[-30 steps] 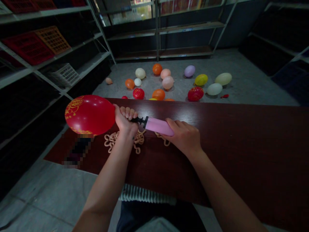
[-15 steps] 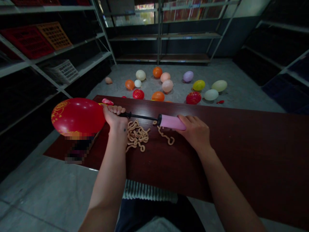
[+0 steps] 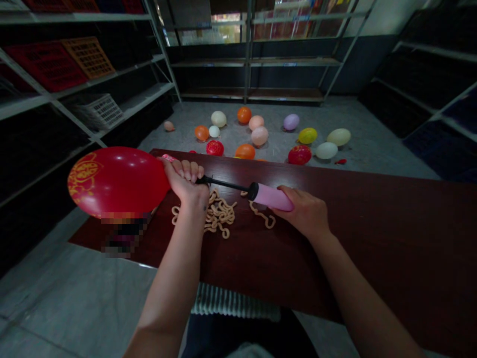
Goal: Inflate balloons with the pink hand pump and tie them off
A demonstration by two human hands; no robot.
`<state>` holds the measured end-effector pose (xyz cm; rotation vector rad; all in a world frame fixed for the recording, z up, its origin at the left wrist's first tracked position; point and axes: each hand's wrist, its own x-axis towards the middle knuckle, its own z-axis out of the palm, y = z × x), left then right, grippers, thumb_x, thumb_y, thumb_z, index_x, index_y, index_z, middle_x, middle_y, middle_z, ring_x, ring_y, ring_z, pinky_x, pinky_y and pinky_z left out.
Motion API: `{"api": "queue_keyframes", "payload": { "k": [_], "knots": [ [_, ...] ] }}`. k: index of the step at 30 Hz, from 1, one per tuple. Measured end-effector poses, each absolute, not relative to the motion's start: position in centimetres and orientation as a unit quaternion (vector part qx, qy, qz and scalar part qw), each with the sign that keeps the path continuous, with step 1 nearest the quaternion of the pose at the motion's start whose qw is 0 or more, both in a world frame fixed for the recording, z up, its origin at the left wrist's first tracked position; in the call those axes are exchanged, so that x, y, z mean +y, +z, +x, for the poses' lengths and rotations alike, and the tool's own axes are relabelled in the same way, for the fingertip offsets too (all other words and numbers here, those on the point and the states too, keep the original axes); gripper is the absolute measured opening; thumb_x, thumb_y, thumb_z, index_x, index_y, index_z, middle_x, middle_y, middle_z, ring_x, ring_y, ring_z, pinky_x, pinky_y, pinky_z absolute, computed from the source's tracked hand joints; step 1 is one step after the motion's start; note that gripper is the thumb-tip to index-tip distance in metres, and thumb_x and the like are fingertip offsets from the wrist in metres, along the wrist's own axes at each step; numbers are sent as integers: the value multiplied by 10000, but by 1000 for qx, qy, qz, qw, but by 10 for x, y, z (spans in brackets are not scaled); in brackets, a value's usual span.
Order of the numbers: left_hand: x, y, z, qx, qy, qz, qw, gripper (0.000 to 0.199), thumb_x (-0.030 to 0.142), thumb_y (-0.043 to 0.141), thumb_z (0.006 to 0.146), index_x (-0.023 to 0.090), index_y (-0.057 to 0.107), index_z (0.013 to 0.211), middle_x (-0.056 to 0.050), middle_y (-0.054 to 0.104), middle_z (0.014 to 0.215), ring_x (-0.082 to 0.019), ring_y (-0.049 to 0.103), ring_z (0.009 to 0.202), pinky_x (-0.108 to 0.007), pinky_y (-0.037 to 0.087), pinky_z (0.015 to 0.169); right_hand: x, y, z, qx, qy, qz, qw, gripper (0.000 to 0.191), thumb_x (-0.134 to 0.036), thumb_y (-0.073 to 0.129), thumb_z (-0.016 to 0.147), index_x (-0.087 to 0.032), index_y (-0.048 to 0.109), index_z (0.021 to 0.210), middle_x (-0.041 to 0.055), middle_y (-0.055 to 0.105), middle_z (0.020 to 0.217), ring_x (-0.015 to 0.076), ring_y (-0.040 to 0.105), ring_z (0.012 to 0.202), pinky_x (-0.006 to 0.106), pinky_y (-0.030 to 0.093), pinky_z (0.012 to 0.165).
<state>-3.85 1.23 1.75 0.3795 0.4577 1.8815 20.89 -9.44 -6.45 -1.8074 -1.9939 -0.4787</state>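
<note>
My left hand (image 3: 184, 178) is closed round the black end of a hand pump, at the neck of a big red balloon (image 3: 119, 181) with yellow print. The balloon sticks out to the left of that hand. The pump's pink barrel (image 3: 274, 197) is gripped by my right hand (image 3: 307, 209), and a black rod shows between barrel and left hand. Below the rod a tangle of beige twisted balloons (image 3: 221, 215) lies on the dark red table (image 3: 268, 258); a single beige piece (image 3: 266, 219) lies under the barrel.
Several inflated balloons (image 3: 260, 135) lie on the grey floor beyond the table. Metal shelves (image 3: 208, 63) stand at the back and both sides, with crates (image 3: 46, 64) on the left. A pixelated dark object (image 3: 126, 236) is under the red balloon.
The red balloon looks slightly bigger. The barrel and my right hand have shifted a little right and down in view; my left hand has also moved slightly right.
</note>
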Motion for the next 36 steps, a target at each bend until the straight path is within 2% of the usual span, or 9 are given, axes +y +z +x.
{"api": "queue_keyframes", "payload": {
  "k": [5,12,20,30,36],
  "knots": [
    [-1,17,-14,195,766,187,583,632,524,401,981,176,156,514,64,174,387,-52,159,311,-216,156,351,-95,-64,186,-724,-145,-635,225,511,-583,650,787,-223,645,1150,33,736,935,192,665,740,288,366,623],
    [-19,11,17,216,727,210,617,652,554,434,956,178,163,498,62,176,383,-51,167,305,-215,178,343,-101,-58,179,-716,-168,-635,235,506,-618,646,776,-216,662,1085,26,716,820,174,621,655,291,303,571],
    [0,0,6,255,704,131,650,586,371,374,1019,182,118,527,65,159,395,-49,184,308,-203,214,363,-103,-44,188,-729,-231,-610,206,486,-606,522,883,-225,641,1161,30,683,799,177,565,700,312,272,611],
    [21,-2,-31,268,737,104,612,504,278,295,1020,180,119,558,66,176,411,-53,194,319,-195,217,379,-101,-44,201,-722,-242,-625,175,418,-496,609,857,-244,626,1190,30,693,886,192,546,782,315,288,648],
    [25,4,-48,259,771,79,576,512,333,288,1030,175,132,569,69,186,405,-51,187,317,-195,193,375,-95,-53,214,-713,-220,-643,169,442,-504,606,850,-213,636,1181,63,698,924,203,574,815,296,319,666]
  ]
}}
